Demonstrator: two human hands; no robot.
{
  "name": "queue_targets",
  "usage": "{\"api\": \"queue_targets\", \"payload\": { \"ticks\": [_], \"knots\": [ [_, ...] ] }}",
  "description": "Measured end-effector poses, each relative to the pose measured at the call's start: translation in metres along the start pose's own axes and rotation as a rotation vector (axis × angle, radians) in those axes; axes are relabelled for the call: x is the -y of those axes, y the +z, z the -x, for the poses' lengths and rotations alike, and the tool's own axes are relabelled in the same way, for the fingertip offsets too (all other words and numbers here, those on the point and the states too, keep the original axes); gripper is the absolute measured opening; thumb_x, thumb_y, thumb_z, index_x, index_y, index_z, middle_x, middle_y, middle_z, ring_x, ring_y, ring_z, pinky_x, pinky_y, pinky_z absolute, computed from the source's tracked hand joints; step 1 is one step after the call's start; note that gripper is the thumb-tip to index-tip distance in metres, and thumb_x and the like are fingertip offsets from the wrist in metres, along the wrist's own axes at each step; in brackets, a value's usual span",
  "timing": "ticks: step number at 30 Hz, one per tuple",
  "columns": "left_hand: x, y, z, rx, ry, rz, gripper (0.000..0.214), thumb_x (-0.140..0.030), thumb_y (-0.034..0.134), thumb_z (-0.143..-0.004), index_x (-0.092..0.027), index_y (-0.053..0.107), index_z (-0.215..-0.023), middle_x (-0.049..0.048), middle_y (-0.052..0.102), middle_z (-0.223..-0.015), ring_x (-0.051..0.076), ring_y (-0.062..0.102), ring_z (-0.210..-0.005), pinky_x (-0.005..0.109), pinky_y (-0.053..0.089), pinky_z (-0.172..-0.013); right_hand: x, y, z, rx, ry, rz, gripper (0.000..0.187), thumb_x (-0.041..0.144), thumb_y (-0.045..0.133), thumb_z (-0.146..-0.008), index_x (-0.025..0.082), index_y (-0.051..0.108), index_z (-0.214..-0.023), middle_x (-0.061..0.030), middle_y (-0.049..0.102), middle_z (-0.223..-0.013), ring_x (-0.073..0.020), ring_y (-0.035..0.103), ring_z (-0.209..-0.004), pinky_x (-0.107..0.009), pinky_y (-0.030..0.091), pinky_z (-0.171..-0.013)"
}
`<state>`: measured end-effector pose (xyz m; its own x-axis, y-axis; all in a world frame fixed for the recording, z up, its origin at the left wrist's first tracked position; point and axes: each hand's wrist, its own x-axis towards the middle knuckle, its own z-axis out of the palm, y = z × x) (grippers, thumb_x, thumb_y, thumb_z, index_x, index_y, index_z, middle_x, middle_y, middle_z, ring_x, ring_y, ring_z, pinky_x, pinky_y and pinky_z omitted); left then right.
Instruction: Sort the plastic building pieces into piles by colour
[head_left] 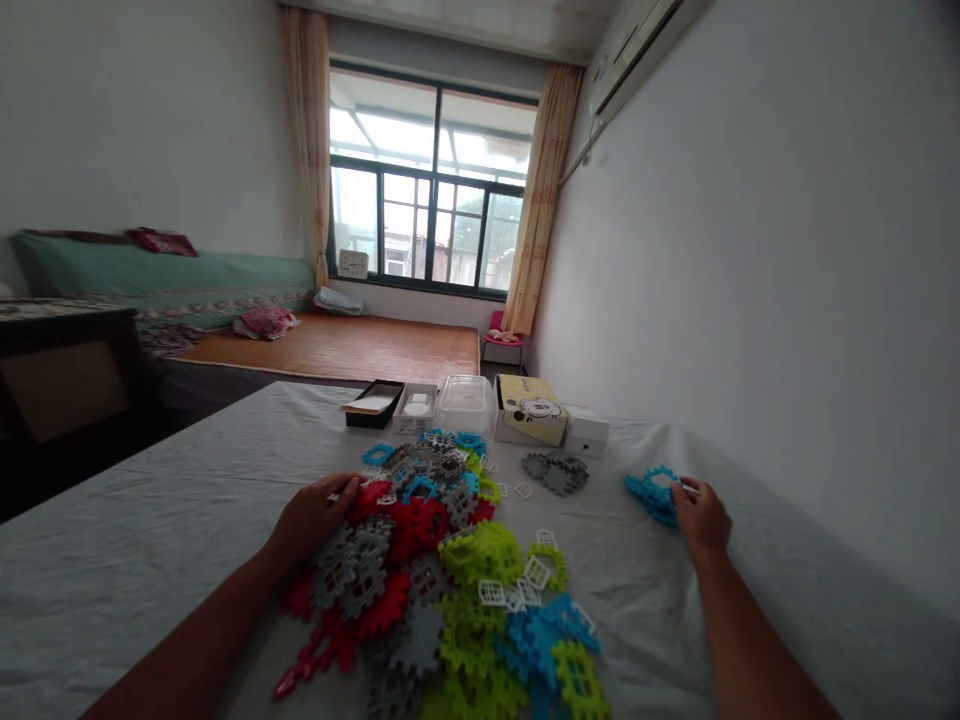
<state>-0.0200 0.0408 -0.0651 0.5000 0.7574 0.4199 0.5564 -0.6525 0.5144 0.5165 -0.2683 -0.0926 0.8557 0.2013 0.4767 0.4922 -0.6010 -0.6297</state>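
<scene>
A heap of interlocking plastic tiles (pixel 442 570) in red, grey, green and blue lies on a table under a white cloth (pixel 150 540). My left hand (pixel 311 515) rests on the heap's left edge, fingers curled over a red tile (pixel 375 497) with a small white piece at the fingertips. My right hand (pixel 701 515) is far to the right, fingers closed on a small stack of blue tiles (pixel 651 493) that lies apart from the heap. A few grey tiles (pixel 556 470) lie joined between the heap and the blue stack. Small white window inserts (pixel 517 590) are scattered about.
At the table's far edge stand a black tray (pixel 373 403), a clear plastic box (pixel 465 400), a yellow and white carton (pixel 530 410) and a small white box (pixel 587 433). Beyond is a wooden bed platform (pixel 337 345), a window (pixel 431 215); a wall runs close on the right.
</scene>
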Motion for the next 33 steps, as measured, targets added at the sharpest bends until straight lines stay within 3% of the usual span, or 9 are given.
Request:
{"api": "queue_targets", "payload": {
  "ticks": [5,8,10,13,16,21,23,28,33],
  "knots": [
    [0.002,0.000,-0.001,0.005,0.014,-0.028,0.043,-0.050,0.038,-0.085,-0.022,0.068,-0.097,0.0021,0.072,-0.098,0.021,0.065,-0.092,0.024,0.047,-0.080,0.000,0.008,0.001,-0.033,-0.009,0.024,0.037,0.042,0.045,-0.078,0.017,0.063,-0.099,-0.0147,0.067,-0.094,-0.0288,0.061,-0.084,-0.041,0.044,-0.075],
    [0.005,0.001,-0.002,-0.002,0.003,-0.045,0.042,-0.050,0.038,-0.084,-0.023,0.068,-0.096,0.0010,0.072,-0.097,0.020,0.066,-0.090,0.022,0.047,-0.079,0.009,0.008,0.007,-0.096,-0.107,0.086,0.040,0.038,0.040,-0.081,0.014,0.062,-0.104,-0.0143,0.065,-0.098,-0.0263,0.059,-0.086,-0.041,0.043,-0.078],
    [0.005,0.001,-0.002,-0.007,-0.001,-0.049,0.042,-0.050,0.039,-0.084,-0.023,0.068,-0.096,0.0005,0.073,-0.097,0.020,0.066,-0.090,0.022,0.047,-0.078,0.015,0.008,0.013,-0.045,-0.197,0.155,0.038,0.038,0.040,-0.083,0.017,0.064,-0.103,-0.0124,0.065,-0.099,-0.0263,0.056,-0.090,-0.040,0.043,-0.079],
    [0.003,0.001,-0.001,0.005,0.006,-0.043,0.041,-0.050,0.038,-0.084,-0.023,0.068,-0.097,0.0005,0.072,-0.098,0.020,0.066,-0.091,0.022,0.047,-0.079,0.030,0.005,0.023,0.003,-0.241,0.231,0.035,0.040,0.042,-0.083,0.021,0.065,-0.101,-0.0105,0.065,-0.104,-0.0289,0.052,-0.099,-0.042,0.042,-0.081],
    [0.000,0.000,0.000,0.011,0.008,-0.038,0.042,-0.049,0.037,-0.085,-0.023,0.067,-0.097,0.0012,0.072,-0.097,0.020,0.065,-0.091,0.023,0.047,-0.078,0.060,0.003,0.031,-0.011,-0.365,0.102,0.036,0.039,0.044,-0.083,0.017,0.064,-0.103,-0.0128,0.064,-0.106,-0.0279,0.052,-0.101,-0.043,0.041,-0.086],
    [-0.002,-0.001,0.000,0.013,0.012,-0.019,0.044,-0.051,0.036,-0.085,-0.022,0.067,-0.096,0.0031,0.072,-0.097,0.021,0.065,-0.092,0.025,0.046,-0.082,0.127,0.007,0.073,0.685,-0.580,-0.334,0.035,0.044,0.049,-0.082,0.021,0.064,-0.104,-0.0075,0.068,-0.096,-0.0202,0.063,-0.081,-0.034,0.050,-0.073],
    [-0.002,-0.001,0.000,0.017,0.008,-0.019,0.044,-0.051,0.036,-0.085,-0.021,0.067,-0.097,0.0039,0.072,-0.099,0.021,0.064,-0.093,0.026,0.046,-0.083,0.149,0.008,0.098,0.887,-0.629,-0.400,0.037,0.046,0.053,-0.081,0.022,0.063,-0.107,-0.0073,0.067,-0.102,-0.0197,0.063,-0.083,-0.033,0.052,-0.070],
    [-0.001,-0.001,0.000,0.010,0.013,-0.038,0.043,-0.049,0.037,-0.086,-0.021,0.067,-0.097,0.0032,0.071,-0.100,0.020,0.064,-0.093,0.024,0.046,-0.081,0.188,-0.004,0.146,1.054,-0.834,-0.462,0.047,0.048,0.054,-0.082,0.027,0.053,-0.124,-0.0075,0.058,-0.121,-0.0215,0.054,-0.107,-0.038,0.047,-0.087],
    [0.001,0.001,0.000,-0.007,0.034,-0.037,0.041,-0.048,0.037,-0.086,-0.022,0.067,-0.097,0.0014,0.072,-0.098,0.019,0.065,-0.092,0.022,0.046,-0.080,0.206,-0.016,0.163,1.149,-1.051,-0.477,0.048,0.045,0.058,-0.081,0.027,0.053,-0.125,-0.0075,0.056,-0.126,-0.0227,0.046,-0.118,-0.040,0.035,-0.101]
  ]
}}
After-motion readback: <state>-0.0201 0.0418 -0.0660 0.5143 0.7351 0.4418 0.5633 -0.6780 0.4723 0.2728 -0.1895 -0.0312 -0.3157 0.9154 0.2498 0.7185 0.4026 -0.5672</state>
